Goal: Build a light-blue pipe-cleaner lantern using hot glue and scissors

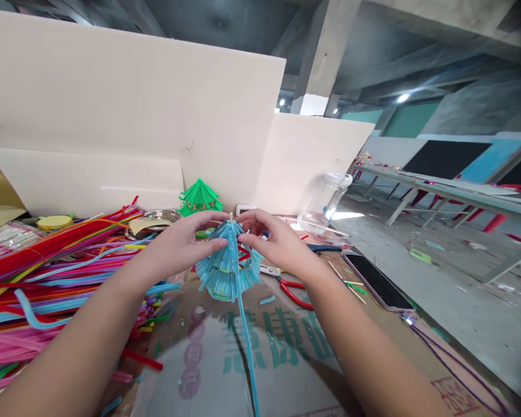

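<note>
My left hand [186, 242] and my right hand [272, 238] both grip a small blue pipe-cleaner pagoda [228, 266] from either side near its top. A thin wooden stick tip [231, 216] pokes out of the roof between my fingertips. A long blue pipe-cleaner strand [248, 353] trails from the model down toward me. The model is held just above the cardboard-covered table [260, 359].
A heap of coloured pipe cleaners [56, 272] lies at left. A green pagoda model [200, 198] stands behind, near a metal dish [158, 217]. Red-handled pliers [292, 289], a phone [377, 281] and a clear plastic jar [325, 202] sit at right. White boards [134, 116] wall the back.
</note>
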{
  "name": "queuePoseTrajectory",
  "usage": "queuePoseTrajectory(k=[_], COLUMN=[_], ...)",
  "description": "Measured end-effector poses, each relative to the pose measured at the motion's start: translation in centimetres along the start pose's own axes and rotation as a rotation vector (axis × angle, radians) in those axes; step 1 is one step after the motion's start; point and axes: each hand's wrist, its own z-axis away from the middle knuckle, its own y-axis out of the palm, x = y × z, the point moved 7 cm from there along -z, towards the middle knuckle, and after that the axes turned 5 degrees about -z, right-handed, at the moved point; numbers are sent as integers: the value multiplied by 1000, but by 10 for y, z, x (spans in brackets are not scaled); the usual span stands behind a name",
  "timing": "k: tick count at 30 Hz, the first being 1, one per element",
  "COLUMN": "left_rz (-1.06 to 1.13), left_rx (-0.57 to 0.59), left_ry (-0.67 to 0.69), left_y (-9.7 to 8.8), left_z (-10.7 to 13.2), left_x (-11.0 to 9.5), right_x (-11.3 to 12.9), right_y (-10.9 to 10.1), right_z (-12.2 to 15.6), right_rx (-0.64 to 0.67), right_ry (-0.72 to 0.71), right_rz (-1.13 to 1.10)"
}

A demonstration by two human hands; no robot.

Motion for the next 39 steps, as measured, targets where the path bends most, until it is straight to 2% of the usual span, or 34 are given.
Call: queuePoseTrajectory(k=[14, 20, 26, 34, 39], left_rz=[-73, -70, -119, -182, -163], left_rx=[-37, -22, -17, -30, -25], left_ry=[96, 75, 108, 134, 124], left_y=[1, -1, 1, 1, 2], left_z=[-2, 1, 2, 2, 3], left_x=[-2, -4, -9, -15, -15], right_x=[2, 6, 9, 7, 16], right_y=[2, -1, -2, 2, -6], right_z=[0, 0, -1, 0, 2], right_rx=[-60, 6, -98, -144, -183], right_ry=[-11, 26, -5, -7, -32], right_rz=[21, -88, -85, -126, -66])
